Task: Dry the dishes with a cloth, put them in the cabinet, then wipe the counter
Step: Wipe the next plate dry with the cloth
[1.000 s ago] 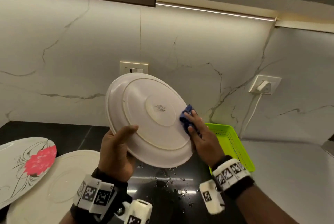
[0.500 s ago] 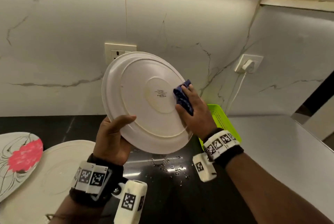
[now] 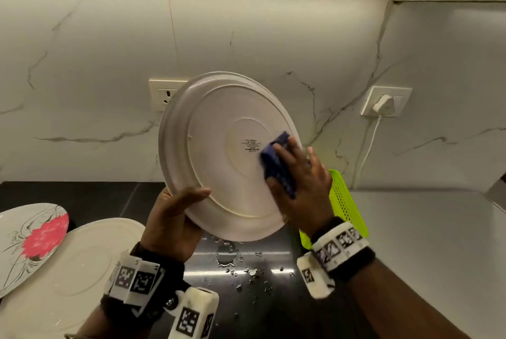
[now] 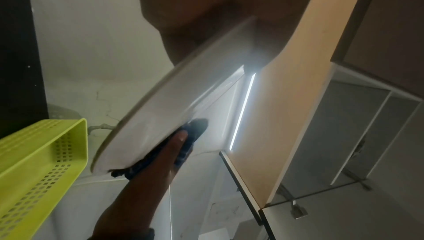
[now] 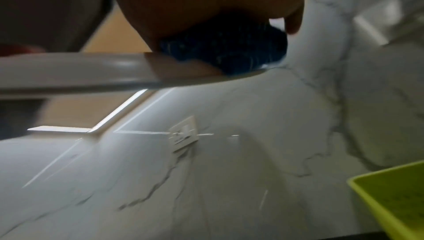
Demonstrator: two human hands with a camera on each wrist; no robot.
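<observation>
The white plate was held tilted above the counter — its lower-left rim gripped by the left hand; a blue cloth was pressed flat-fingered by the right hand right of its centre.

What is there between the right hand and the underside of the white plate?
A folded blue cloth, pressed by the right hand against the plate; the head view shows it.
</observation>
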